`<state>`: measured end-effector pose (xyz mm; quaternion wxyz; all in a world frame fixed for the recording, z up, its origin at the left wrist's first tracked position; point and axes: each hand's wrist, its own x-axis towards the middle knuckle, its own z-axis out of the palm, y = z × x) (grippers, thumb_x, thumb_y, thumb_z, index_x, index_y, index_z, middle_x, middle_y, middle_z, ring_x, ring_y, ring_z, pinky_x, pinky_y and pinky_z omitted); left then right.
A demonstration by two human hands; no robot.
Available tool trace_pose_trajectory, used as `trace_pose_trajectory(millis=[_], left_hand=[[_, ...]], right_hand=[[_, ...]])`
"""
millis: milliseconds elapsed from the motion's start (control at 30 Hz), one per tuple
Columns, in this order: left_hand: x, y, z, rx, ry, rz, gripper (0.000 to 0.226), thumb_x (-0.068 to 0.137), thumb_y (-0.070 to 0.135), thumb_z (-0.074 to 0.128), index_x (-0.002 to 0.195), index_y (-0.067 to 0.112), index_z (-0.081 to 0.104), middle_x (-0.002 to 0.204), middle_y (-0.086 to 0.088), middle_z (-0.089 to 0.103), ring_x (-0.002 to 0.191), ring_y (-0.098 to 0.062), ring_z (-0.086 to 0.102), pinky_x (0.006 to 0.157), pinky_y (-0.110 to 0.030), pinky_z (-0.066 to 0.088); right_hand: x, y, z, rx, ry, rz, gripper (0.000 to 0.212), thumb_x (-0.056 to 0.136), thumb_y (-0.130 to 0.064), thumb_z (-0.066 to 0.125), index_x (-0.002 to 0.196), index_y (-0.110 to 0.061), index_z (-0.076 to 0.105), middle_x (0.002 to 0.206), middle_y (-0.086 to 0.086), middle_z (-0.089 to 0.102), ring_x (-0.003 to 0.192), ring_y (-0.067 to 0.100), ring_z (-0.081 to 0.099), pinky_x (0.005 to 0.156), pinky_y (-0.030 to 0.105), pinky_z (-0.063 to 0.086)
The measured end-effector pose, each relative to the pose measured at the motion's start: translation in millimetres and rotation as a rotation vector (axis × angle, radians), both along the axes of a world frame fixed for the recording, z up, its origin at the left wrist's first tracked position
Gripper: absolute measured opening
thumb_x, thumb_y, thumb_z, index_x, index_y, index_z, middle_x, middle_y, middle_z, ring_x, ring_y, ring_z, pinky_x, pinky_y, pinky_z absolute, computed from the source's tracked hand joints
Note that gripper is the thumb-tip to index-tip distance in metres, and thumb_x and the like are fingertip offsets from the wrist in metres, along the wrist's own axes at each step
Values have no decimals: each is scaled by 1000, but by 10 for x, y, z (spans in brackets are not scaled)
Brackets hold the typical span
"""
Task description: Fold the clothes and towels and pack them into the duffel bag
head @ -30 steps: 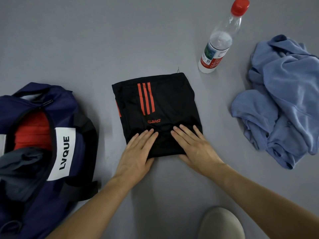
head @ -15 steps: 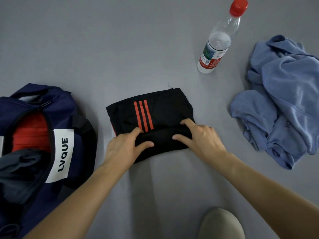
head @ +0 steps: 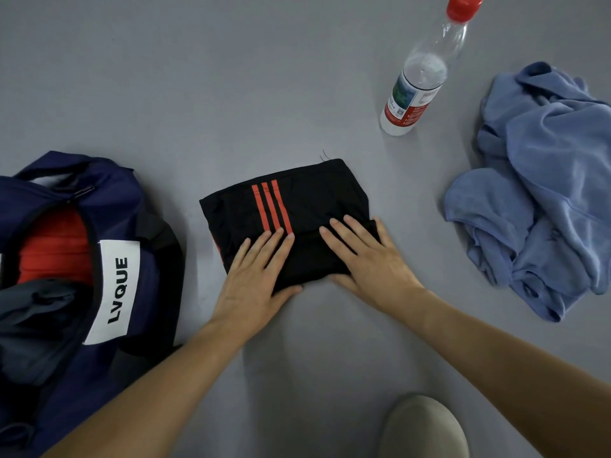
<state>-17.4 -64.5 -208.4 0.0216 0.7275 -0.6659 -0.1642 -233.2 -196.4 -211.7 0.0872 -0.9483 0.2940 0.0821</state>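
Observation:
Folded black shorts (head: 307, 196) with three orange-red stripes lie on the grey surface in the middle. My left hand (head: 256, 276) presses flat on their near left part, fingers straight. My right hand (head: 370, 259) lies flat on the near right part, fingers spread. A navy duffel bag (head: 109, 200) with a white LVQUE label stands unzipped at the left, with a red garment (head: 49, 246) and a dark grey garment (head: 29, 312) inside. A crumpled light blue towel or garment (head: 545, 186) lies at the right.
A clear plastic water bottle (head: 420, 77) with a red cap stands behind the shorts to the right. The toe of a beige shoe (head: 423, 428) shows at the bottom edge. Grey surface (head: 231, 77) stretches beyond the shorts.
The near half of the shorts was lifted and folded over away from me, making the bundle shorter. Both hands went from gripping the folded edge to lying flat on top.

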Motion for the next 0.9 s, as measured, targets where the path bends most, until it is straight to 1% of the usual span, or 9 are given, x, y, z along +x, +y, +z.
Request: trace_pose_trajectory(millis=[133, 233, 300, 367, 467, 600, 767, 833, 900], left_hand=[[35, -87, 96, -44, 119, 66, 75, 91, 38, 69, 153, 23, 29, 161, 0, 34, 150, -15, 26, 126, -38, 14], [71, -94, 139, -37, 184, 109, 64, 87, 34, 73, 142, 22, 43, 156, 4, 41, 147, -13, 32, 124, -33, 16], [103, -67, 160, -27, 214, 124, 56, 87, 37, 72, 137, 24, 50, 150, 8, 47, 141, -12, 39, 120, -33, 30], [123, -42, 202, -45, 211, 137, 48, 87, 43, 69, 130, 26, 57, 136, 12, 52, 124, -10, 50, 102, -29, 45], [138, -55, 312, -33, 253, 195, 38, 87, 53, 66, 117, 31, 64, 109, 19, 57, 96, -2, 54, 78, -14, 39], [234, -156, 468, 197, 429, 375, 38, 81, 67, 66, 108, 40, 61, 86, 16, 65, 77, -3, 61, 72, -28, 53], [351, -266, 420, 249, 180, 456, 59, 76, 82, 53, 111, 35, 58, 88, 8, 66, 86, -16, 61, 73, -34, 49], [325, -292, 363, 108, -11, 427, 61, 80, 79, 52, 115, 29, 60, 101, 5, 67, 98, -22, 60, 80, -38, 47], [269, -289, 310, -67, -106, 325, 52, 86, 66, 60, 116, 24, 62, 113, 2, 64, 106, -27, 56, 87, -41, 43]], right_hand=[[45, -16, 32, -16, -18, -16, 84, 83, -39, 72, 155, -19, 33, 156, 5, 42, 146, 28, 35, 118, 57, 28], [-2, 23, 41, -39, -97, -15, 77, 78, -25, 79, 146, -15, 46, 149, 7, 51, 140, 30, 45, 117, 57, 30], [-63, 43, 40, -46, -152, -23, 66, 76, -21, 80, 136, -14, 55, 144, 6, 56, 137, 28, 50, 117, 55, 30], [-115, 45, 52, -21, -197, -51, 59, 75, -23, 80, 130, -14, 60, 138, 2, 62, 133, 24, 54, 118, 52, 30], [-151, 48, 115, 49, -297, -161, 51, 74, -26, 82, 121, -16, 66, 114, 1, 73, 116, 22, 66, 116, 40, 34], [-121, -55, 355, 269, -220, -391, 44, 86, -59, 63, 113, -24, 61, 77, 2, 65, 86, 24, 63, 79, 33, 52], [-73, -177, 305, 351, -138, -564, 59, 89, -66, 54, 124, -19, 53, 79, 7, 64, 86, 34, 61, 75, 38, 48], [-25, -151, 253, 259, -170, -594, 58, 92, -62, 54, 127, -17, 50, 80, 8, 61, 87, 37, 60, 74, 40, 48], [2, -128, 213, 87, -262, -510, 50, 94, -50, 59, 130, -15, 51, 103, 9, 64, 99, 36, 60, 83, 42, 49]])
